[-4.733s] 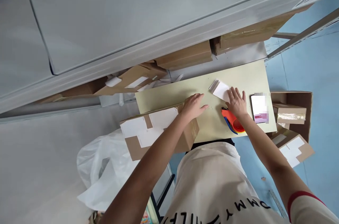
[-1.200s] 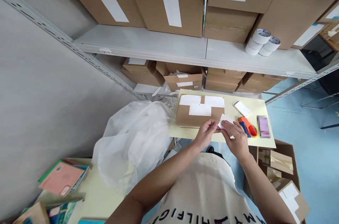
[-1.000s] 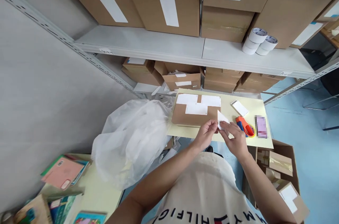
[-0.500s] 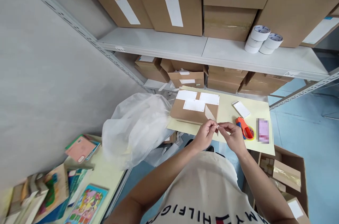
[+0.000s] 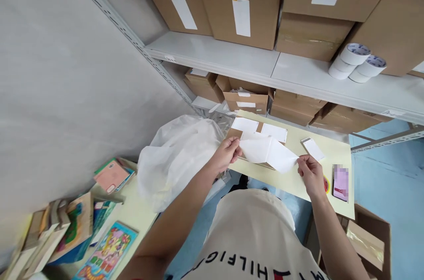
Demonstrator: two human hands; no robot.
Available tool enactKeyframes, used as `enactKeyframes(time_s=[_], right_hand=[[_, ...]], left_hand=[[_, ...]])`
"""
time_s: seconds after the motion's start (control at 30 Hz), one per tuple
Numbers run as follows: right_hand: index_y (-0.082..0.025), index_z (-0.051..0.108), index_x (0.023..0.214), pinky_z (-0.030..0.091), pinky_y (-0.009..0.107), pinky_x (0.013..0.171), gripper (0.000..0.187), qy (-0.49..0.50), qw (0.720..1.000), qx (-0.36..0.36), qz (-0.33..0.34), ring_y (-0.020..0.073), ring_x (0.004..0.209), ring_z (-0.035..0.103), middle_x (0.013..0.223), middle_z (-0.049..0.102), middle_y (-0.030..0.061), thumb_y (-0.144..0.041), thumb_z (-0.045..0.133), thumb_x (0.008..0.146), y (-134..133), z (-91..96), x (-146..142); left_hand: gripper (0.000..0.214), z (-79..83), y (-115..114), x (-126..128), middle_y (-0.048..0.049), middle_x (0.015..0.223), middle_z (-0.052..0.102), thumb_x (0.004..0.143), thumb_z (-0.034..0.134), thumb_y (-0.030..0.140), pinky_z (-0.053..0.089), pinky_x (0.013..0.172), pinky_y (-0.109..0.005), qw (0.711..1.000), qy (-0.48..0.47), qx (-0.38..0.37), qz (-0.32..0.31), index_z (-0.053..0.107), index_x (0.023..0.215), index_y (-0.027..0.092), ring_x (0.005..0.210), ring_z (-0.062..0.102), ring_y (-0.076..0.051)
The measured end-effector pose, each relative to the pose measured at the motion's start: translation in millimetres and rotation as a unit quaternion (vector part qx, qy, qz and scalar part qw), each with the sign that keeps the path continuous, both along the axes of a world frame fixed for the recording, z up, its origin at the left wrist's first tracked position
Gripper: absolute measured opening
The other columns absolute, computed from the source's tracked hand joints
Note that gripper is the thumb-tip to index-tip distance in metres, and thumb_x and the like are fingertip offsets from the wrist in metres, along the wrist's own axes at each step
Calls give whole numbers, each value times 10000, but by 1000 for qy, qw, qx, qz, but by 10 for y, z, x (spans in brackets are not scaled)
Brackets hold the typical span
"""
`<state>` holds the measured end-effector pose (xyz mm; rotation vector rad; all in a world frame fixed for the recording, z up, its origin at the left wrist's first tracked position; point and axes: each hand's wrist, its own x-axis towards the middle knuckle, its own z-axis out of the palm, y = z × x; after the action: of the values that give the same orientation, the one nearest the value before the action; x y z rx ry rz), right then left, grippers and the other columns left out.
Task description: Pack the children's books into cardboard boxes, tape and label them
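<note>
As I look across the pale yellow table (image 5: 289,183), a white sheet (image 5: 256,148) spans the air above it; the left hand (image 5: 227,155) is closed in a tight pinch on one end, and the right hand (image 5: 311,173) pinches the other; the sheet, creased near its middle, partly covers my view of the labelled carton (image 5: 260,127), though I can't tell whether they touch; a white stack (image 5: 313,149) lies on the table beyond the right hand, a pinkish phone (image 5: 340,183) to its right; a translucent plastic bag (image 5: 182,156) bulges left of the carton.
</note>
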<state>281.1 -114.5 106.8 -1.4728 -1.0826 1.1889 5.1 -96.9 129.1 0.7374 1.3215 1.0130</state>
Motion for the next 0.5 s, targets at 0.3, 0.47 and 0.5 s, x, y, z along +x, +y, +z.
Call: enactKeyframes(time_s=[0.3, 0.47, 0.5], right_hand=[[-223, 556, 715, 296, 246, 457, 307, -37, 996, 24, -75, 104, 458, 392, 494, 478, -64, -497, 676, 786, 344, -66, -307], [-221, 567, 733, 346, 263, 494, 329, -42, 994, 14, -100, 116, 480, 433, 509, 500, -56, -520, 693, 782, 364, -78, -557], [-221, 571, 744, 351, 266, 499, 326, -45, 993, 14, -107, 118, 484, 435, 513, 502, -56, -521, 691, 791, 342, -84, -596]], left_hand=[[270, 10, 518, -1067, 28, 633, 670, 820, 645, 402, 286, 374, -180, 988, 136, 22, 63, 457, 775, 214, 357, 489, -69], [165, -145, 1107, -1526, 9, 667, 686, 868, 604, 259, 341, 428, -213, 971, 236, 20, -15, 508, 745, 206, 371, 509, -81], [166, -183, 1265, -1571, 8, 669, 683, 872, 604, 243, 340, 431, -216, 968, 248, 19, -26, 514, 738, 205, 373, 506, -83]])
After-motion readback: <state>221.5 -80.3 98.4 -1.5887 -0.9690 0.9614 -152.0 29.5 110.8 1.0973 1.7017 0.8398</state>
